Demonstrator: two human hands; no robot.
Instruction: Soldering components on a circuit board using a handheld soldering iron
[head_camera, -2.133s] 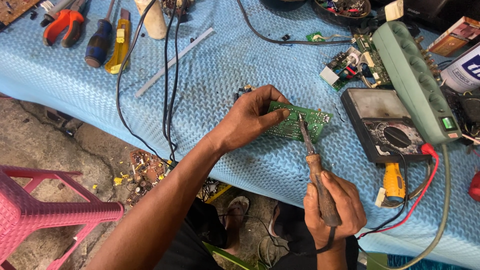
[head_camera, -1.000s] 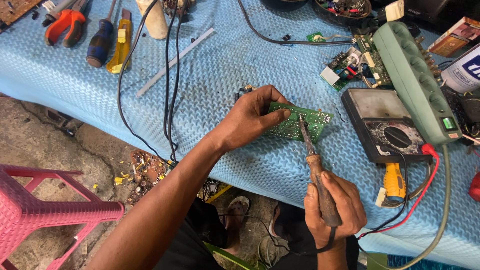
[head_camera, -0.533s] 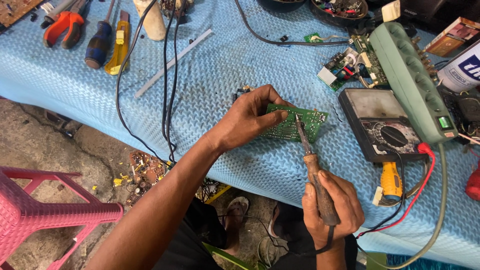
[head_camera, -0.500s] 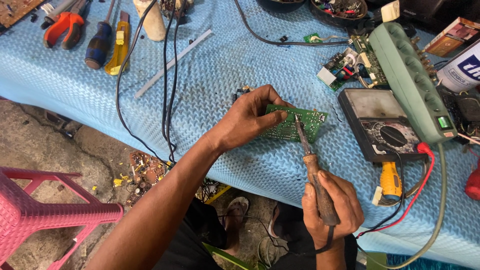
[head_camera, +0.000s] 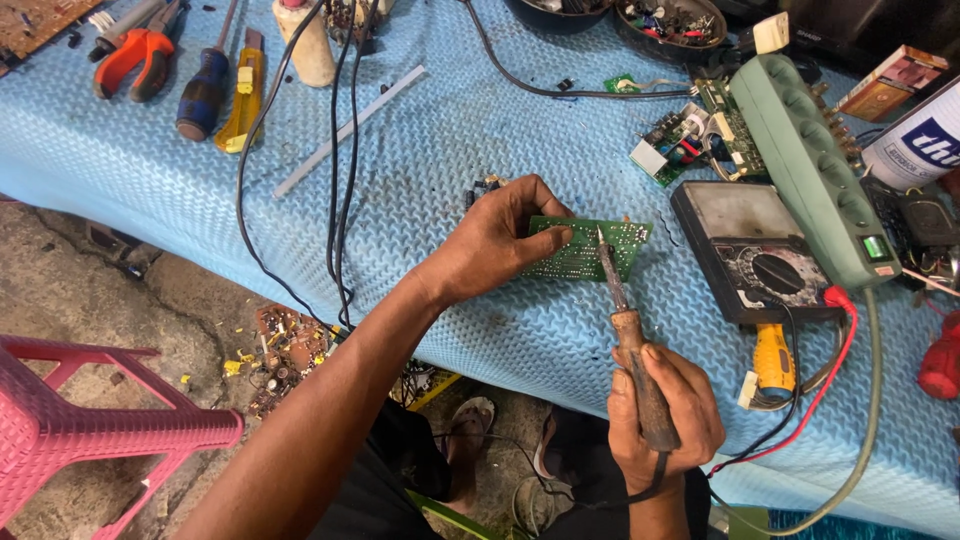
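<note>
A green circuit board (head_camera: 600, 250) lies on the blue textured table cover (head_camera: 420, 150). My left hand (head_camera: 495, 240) rests on the board's left end, fingers pinching its edge and holding it down. My right hand (head_camera: 665, 405) is closed around the wooden handle of a soldering iron (head_camera: 628, 335). The iron's metal tip touches the board near its middle.
A multimeter (head_camera: 750, 260) with red lead, a green power strip (head_camera: 815, 170) and another circuit board (head_camera: 680, 135) sit at right. Pliers (head_camera: 135, 55), screwdrivers (head_camera: 205, 85) and black cables (head_camera: 340, 150) lie at left. A pink plastic stool (head_camera: 80, 420) stands on the floor.
The view shifted slightly. Both hands stay in place, with the iron's tip still on the board.
</note>
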